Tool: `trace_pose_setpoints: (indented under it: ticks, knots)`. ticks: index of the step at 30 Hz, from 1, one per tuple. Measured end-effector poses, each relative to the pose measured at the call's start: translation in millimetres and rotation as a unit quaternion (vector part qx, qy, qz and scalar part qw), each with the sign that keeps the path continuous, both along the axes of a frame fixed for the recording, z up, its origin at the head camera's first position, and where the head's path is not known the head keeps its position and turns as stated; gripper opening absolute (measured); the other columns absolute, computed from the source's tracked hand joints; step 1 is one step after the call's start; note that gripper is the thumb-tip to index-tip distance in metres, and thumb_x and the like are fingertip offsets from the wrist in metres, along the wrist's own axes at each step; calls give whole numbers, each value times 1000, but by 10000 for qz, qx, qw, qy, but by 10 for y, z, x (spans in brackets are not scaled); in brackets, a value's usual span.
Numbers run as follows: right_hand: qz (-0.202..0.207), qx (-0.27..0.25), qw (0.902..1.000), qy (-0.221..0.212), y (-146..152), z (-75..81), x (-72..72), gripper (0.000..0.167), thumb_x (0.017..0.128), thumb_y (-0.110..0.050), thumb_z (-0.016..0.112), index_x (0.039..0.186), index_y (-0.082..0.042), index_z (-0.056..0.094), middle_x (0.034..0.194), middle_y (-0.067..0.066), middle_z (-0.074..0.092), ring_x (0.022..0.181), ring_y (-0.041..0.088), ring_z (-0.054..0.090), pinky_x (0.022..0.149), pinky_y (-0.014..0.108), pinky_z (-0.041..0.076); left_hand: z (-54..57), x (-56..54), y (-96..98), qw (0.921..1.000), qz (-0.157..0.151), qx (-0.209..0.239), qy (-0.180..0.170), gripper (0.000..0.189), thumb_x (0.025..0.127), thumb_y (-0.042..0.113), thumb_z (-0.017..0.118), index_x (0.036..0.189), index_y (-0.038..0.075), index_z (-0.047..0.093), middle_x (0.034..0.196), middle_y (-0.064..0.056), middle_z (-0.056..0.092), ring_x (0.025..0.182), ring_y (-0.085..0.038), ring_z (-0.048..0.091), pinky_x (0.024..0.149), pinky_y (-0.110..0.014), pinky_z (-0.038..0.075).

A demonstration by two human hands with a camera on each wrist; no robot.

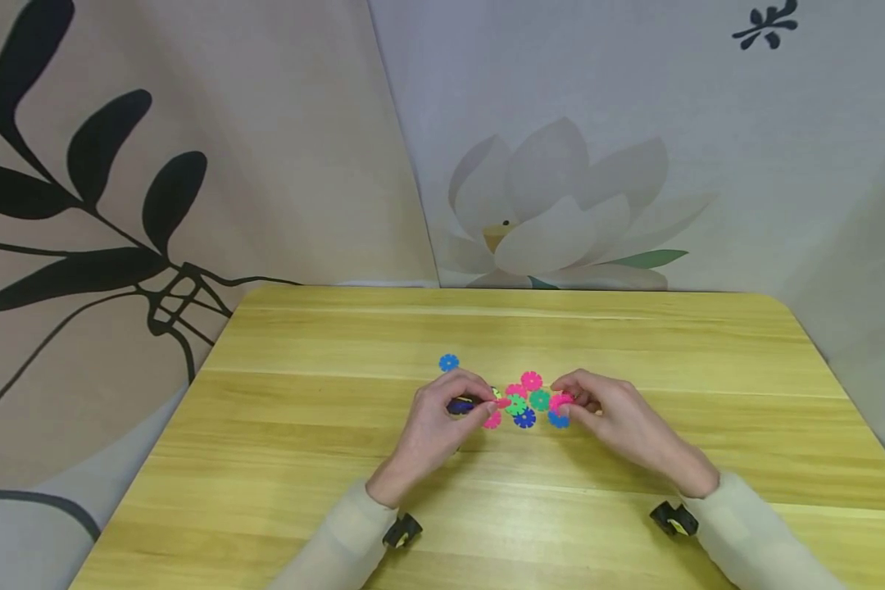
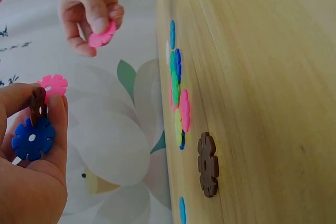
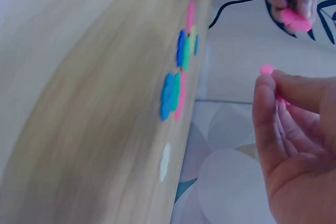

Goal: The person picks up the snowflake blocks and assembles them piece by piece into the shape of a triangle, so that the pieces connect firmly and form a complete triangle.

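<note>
The left hand (image 1: 442, 418) is pinching a blue, brown and pink cluster (image 2: 32, 141) above the tabletop (image 1: 516, 516); the right hand (image 1: 623, 414) is gripping one pink disc (image 2: 102, 37) opposite, and loose discs (image 1: 539, 400) are lying below!

One disc (image 2: 100, 38) is plain pink (the tabletop (image 1: 531, 500), grained yellow).

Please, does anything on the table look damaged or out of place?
Nothing looks clearly damaged or spilled. Most of the flower-shaped discs on the table lie in a loose cluster; one light blue disc lies apart, just beyond the left hand, so it looks slightly stray.
</note>
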State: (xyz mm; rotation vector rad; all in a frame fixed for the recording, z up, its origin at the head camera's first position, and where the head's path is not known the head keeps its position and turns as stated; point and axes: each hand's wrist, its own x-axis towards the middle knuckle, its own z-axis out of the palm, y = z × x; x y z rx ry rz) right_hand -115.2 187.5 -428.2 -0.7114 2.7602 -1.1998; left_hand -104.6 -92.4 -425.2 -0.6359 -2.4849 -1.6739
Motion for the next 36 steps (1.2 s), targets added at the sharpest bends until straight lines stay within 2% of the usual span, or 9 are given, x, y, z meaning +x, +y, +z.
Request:
trace_pose_setpoints:
  ticks: [7,11,23,27,36]
  knots:
    - [-8,-393,9992,121,-103,67,111,11,93,-7,77,103,-12,74,88,-3,73,77,5,65,70,24,59,-15,-2,-10,10000,-14,47,28,8,91,7,79,95,14,77,103,8,71,100,-12,67,89,-31,58]
    - [-13,-473,9988,136,-147,110,149,9,93,-10,77,101,-14,74,87,-8,72,77,4,65,70,24,59,-9,-1,-7,9999,-46,97,71,9,91,7,79,96,14,77,103,7,71,100,-13,67,90,-31,57]
    - [83,-733,9972,-91,-256,168,228,5,96,-11,74,102,-11,73,87,-7,72,76,10,69,69,25,60,-5,11,-1,9995,-115,80,299,9,90,6,80,96,13,78,104,5,71,100,-14,66,88,-31,58]
    - [128,-836,9964,-22,-288,167,237,5,97,-9,73,101,-10,72,85,-5,73,73,15,71,66,26,60,9,27,1,9993,-123,97,347,9,90,6,80,96,13,78,104,5,71,100,-15,66,87,-30,59]
    - [76,-1118,9937,36,-352,160,246,9,98,-7,71,106,-5,73,86,-8,74,73,16,73,65,29,62,14,54,-8,9992,-137,41,378,9,90,6,80,96,12,78,104,4,71,100,-15,67,88,-31,58]
